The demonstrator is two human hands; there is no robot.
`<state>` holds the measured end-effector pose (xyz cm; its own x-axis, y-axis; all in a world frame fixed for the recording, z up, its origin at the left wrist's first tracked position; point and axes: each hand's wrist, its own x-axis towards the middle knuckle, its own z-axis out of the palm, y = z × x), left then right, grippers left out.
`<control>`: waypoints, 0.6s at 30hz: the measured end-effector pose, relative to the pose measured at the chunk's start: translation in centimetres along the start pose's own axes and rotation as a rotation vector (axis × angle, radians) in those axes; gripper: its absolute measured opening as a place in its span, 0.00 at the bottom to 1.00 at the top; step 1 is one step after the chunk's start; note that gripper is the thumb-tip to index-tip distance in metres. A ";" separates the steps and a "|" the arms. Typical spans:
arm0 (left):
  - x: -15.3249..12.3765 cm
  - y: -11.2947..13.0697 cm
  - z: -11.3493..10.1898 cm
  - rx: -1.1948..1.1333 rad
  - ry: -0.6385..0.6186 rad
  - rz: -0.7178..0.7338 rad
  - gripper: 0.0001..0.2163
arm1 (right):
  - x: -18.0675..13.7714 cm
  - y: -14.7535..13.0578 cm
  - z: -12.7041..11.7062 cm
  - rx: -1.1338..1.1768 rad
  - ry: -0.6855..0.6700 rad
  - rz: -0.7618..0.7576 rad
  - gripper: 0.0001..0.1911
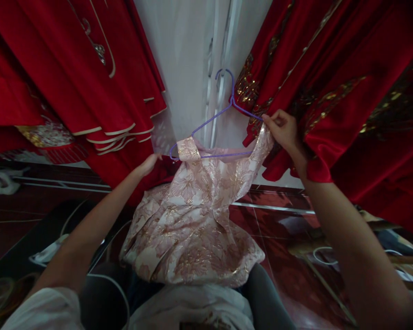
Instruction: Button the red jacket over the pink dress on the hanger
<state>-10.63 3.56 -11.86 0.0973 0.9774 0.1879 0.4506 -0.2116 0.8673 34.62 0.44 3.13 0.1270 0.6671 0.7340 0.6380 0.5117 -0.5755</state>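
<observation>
Biggest in view: red gowns w/ gold trim, one bank hanging at left [72,68] and another at right [347,91], leaving a gap btw them. A pale wall [189,55] shows through that gap. Below is a dark red tiled floor [278,215] w/ pale cables lying across it.

Centre: a pink-and-gold brocade dress [192,220], small next to the gowns. It's up in the gap in front of the person, shoulders high and skirt falling toward the camera. The skirt drapes and bunches bc only the top is supported. Its hem ends just above a white cloth [192,302] at the bottom edge.

The dress top sits on a purple wire hanger [209,120]. Both shoulder straps are over the hanger's arms. The hook points up in front of the wall; can't tell if it catches on anything.

The right hand [284,130] is at the dress's right shoulder. Thumb and fingertips are pinched together on the strap where it crosses the wire, which keeps that end up and the fabric spread.

The left hand [149,162] reaches toward the hanger's other end, close beside the left strap. Its fingers stretch forward against red fabric, tips partly hidden, so can't tell if they grip anything.
</observation>
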 end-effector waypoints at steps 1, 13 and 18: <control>0.1 0.5 -1.3 0.005 -0.017 -0.020 0.08 | 0.0 -0.1 0.0 0.014 -0.006 0.006 0.22; -0.6 7.9 -3.7 0.162 -0.224 0.054 0.16 | -0.5 -1.8 -0.3 0.038 -0.024 0.074 0.19; 0.5 12.9 -2.9 -0.357 0.034 -0.084 0.16 | -0.2 -0.7 -0.1 -0.010 -0.009 0.036 0.23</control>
<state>-7.34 1.29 0.75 0.0409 0.9920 0.1194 0.1170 -0.1234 0.9854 34.18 -0.14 3.39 0.1431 0.6901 0.7095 0.6404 0.4820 -0.5980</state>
